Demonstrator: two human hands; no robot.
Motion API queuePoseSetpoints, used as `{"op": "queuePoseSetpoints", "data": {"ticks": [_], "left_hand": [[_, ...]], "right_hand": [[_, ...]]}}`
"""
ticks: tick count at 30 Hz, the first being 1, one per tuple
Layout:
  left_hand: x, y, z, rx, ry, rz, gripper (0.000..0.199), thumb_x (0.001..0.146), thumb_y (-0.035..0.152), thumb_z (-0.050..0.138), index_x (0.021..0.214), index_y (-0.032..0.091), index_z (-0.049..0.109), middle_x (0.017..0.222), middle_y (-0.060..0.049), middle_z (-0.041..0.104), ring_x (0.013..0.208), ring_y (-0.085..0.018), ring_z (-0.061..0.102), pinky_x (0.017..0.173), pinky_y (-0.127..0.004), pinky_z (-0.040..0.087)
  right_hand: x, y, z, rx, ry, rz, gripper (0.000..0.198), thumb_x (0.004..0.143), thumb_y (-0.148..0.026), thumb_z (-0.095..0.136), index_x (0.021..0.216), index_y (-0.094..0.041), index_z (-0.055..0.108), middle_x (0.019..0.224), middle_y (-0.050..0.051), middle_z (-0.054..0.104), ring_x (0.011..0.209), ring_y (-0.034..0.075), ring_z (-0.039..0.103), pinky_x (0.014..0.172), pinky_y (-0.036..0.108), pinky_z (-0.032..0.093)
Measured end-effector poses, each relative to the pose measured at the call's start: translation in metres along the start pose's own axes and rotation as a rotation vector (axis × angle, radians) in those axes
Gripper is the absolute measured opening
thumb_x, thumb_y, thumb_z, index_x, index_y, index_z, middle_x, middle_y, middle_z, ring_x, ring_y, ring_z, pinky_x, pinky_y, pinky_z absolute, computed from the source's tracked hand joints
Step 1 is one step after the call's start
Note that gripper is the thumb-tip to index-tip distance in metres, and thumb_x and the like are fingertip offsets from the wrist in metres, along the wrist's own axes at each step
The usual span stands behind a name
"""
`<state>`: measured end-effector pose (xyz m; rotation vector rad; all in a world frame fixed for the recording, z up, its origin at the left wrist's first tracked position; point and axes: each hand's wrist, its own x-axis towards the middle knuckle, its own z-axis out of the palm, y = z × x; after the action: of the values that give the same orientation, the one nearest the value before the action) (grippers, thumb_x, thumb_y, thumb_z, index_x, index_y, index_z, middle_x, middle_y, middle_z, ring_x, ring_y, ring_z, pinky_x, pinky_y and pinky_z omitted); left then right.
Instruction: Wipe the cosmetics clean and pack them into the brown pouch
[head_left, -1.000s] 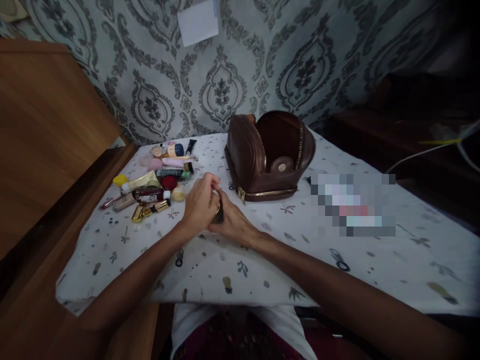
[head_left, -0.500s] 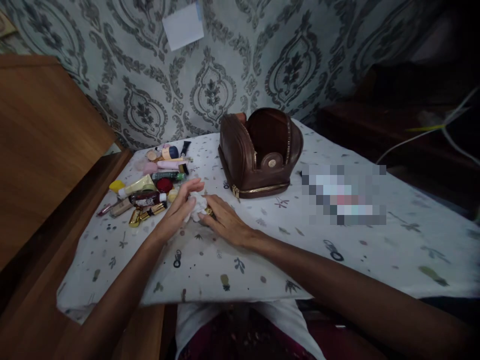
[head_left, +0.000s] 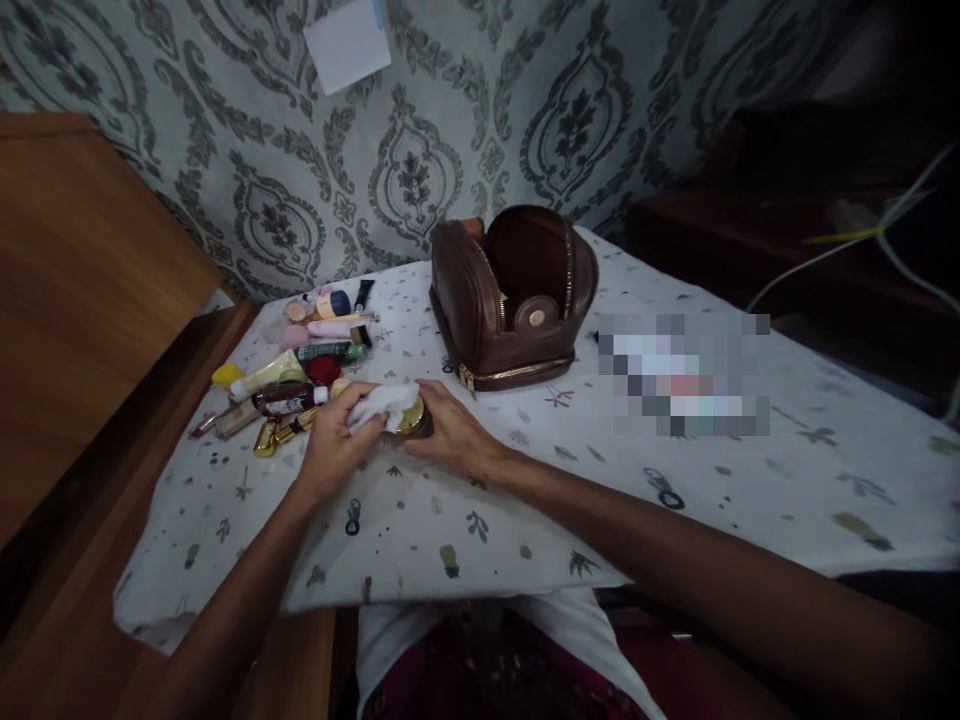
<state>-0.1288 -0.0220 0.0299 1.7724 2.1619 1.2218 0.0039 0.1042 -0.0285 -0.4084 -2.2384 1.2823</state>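
My left hand (head_left: 336, 437) is closed on a white crumpled tissue (head_left: 384, 402), pressed against a small round gold-topped jar (head_left: 412, 418). From the other side, the fingers of my right hand (head_left: 459, 432) are wrapped round the jar. Both hands meet just above the table, in front of the bag. To the left of my left hand lie a dark brown bottle with a white cap (head_left: 287, 399), a small gold bottle (head_left: 265, 438), a red round container (head_left: 323, 371) and a cream tube (head_left: 271, 373). The tissue covers part of the jar.
An unzipped brown leather bag (head_left: 487, 330) stands at the back middle of the table. Brushes (head_left: 334, 328) and other cosmetics lie at the far left. A pixelated patch hides something on the right. The patterned white tablecloth (head_left: 525, 520) reaches the front edge; wooden furniture (head_left: 90, 300) borders the left.
The tissue has spread out over the jar's top, and more of the gold jar shows. My left fingers, raised before, now grip the tissue. The view has shifted slightly.
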Motion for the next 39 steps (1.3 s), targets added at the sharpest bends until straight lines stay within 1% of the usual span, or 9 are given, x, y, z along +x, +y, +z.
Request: {"op": "queuePoseSetpoints", "data": {"ticks": [3,6,9,15,17,20,30,34,39], "left_hand": [[0.002,0.013,-0.002,0.131,-0.137,0.201,0.009,0.084,0.025,0.057,0.09,0.02,0.061,0.107,-0.007,0.067,0.103,-0.023,0.059,0.091,-0.035,0.046],[0.011,0.025,0.006,0.212,-0.168,0.266,0.005,0.084,0.022,0.054,0.079,0.021,0.056,0.108,-0.008,0.066,0.106,-0.023,0.057,0.093,-0.036,0.045],[0.023,0.027,0.014,0.233,-0.149,0.206,0.009,0.081,0.019,0.052,0.072,0.02,0.053,0.093,-0.005,0.064,0.088,-0.02,0.058,0.08,-0.031,0.044],[0.03,0.012,0.009,0.237,-0.02,-0.055,0.019,0.077,0.024,0.054,0.065,0.021,0.04,0.061,0.004,0.043,0.059,-0.013,0.043,0.057,-0.026,0.03],[0.025,0.009,0.003,0.213,0.018,-0.115,0.009,0.077,0.025,0.055,0.078,0.021,0.047,0.063,0.005,0.046,0.061,-0.014,0.045,0.058,-0.026,0.031],[0.014,0.007,-0.005,0.193,-0.005,-0.133,0.02,0.078,0.025,0.053,0.097,0.021,0.051,0.074,0.004,0.055,0.067,-0.016,0.051,0.061,-0.026,0.036],[-0.02,0.004,-0.011,-0.046,-0.072,-0.22,0.019,0.084,0.031,0.056,0.1,0.021,0.051,0.088,0.001,0.058,0.075,-0.016,0.057,0.062,-0.025,0.046],[-0.033,0.008,-0.003,0.103,-0.016,-0.093,0.023,0.085,0.026,0.057,0.107,0.02,0.055,0.096,-0.002,0.063,0.082,-0.018,0.06,0.07,-0.027,0.048],[-0.039,0.014,0.006,0.391,0.03,0.306,0.034,0.089,0.009,0.045,0.117,0.021,0.058,0.102,-0.007,0.063,0.095,-0.02,0.059,0.08,-0.03,0.047]], "right_hand": [[0.002,0.004,0.003,-0.02,0.028,-0.077,0.053,0.065,-0.027,0.079,0.114,-0.019,0.06,0.122,0.011,0.057,0.115,0.026,0.057,0.099,0.04,0.046],[0.001,0.001,0.003,-0.011,0.042,-0.027,0.048,0.065,-0.024,0.078,0.109,-0.016,0.059,0.104,0.007,0.062,0.096,0.024,0.062,0.085,0.037,0.05],[0.001,-0.004,0.0,-0.033,0.022,0.018,0.044,0.067,-0.028,0.078,0.104,-0.013,0.058,0.096,0.006,0.063,0.087,0.022,0.061,0.077,0.035,0.049],[0.002,-0.006,-0.002,-0.128,0.005,-0.032,0.048,0.064,-0.032,0.083,0.102,-0.015,0.059,0.101,0.007,0.062,0.093,0.023,0.059,0.082,0.034,0.046],[0.003,-0.006,-0.002,-0.132,0.008,-0.035,0.047,0.065,-0.031,0.082,0.102,-0.015,0.059,0.101,0.007,0.062,0.093,0.022,0.059,0.082,0.034,0.046],[0.002,-0.008,-0.002,-0.1,0.006,-0.036,0.048,0.064,-0.03,0.082,0.103,-0.015,0.059,0.101,0.007,0.063,0.093,0.023,0.059,0.082,0.034,0.046],[-0.001,-0.013,-0.003,0.071,0.1,-0.056,0.043,0.067,-0.025,0.076,0.106,-0.016,0.058,0.099,0.004,0.066,0.09,0.02,0.061,0.08,0.031,0.047],[0.002,-0.013,-0.004,0.001,0.198,-0.04,0.041,0.064,-0.029,0.077,0.099,-0.017,0.059,0.098,0.005,0.065,0.09,0.022,0.06,0.082,0.033,0.047],[0.004,-0.009,-0.002,-0.094,0.224,-0.015,0.036,0.064,-0.03,0.076,0.093,-0.016,0.06,0.095,0.008,0.062,0.09,0.024,0.059,0.081,0.035,0.047]]}}
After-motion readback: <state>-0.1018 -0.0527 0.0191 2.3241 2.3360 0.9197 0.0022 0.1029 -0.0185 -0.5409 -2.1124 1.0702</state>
